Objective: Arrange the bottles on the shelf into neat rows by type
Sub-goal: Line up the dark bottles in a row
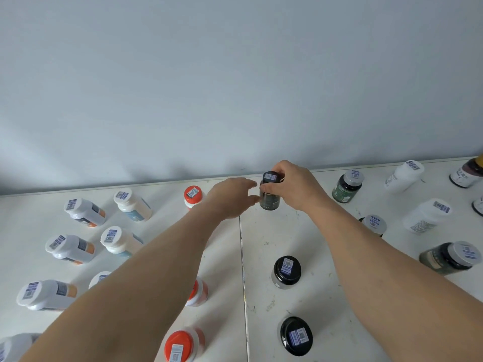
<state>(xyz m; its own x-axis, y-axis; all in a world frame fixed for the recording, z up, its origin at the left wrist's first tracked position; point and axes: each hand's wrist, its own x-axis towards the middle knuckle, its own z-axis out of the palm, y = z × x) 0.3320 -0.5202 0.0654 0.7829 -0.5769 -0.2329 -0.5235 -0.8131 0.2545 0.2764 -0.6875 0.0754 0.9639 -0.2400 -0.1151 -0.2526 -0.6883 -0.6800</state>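
A dark bottle with a black cap (269, 192) stands upright at the back of the white shelf (308, 283), close to the wall. My right hand (294, 186) is wrapped around it from the right, fingers over its cap and side. My left hand (232, 198) hovers just left of the bottle with fingers apart, fingertips nearly touching it. Two more black-capped bottles (287, 270) (296, 335) stand in a line in front of it. Orange-capped bottles (193, 195) (180, 344) line up to the left, one partly hidden under my left forearm.
White bottles with orange-and-grey labels (70, 248) and cream bottles (132, 203) stand in rows at the left. At the right are scattered grey-capped dark bottles (349, 185) (454, 256) and white bottles (427, 215). A seam (243, 270) divides the shelf.
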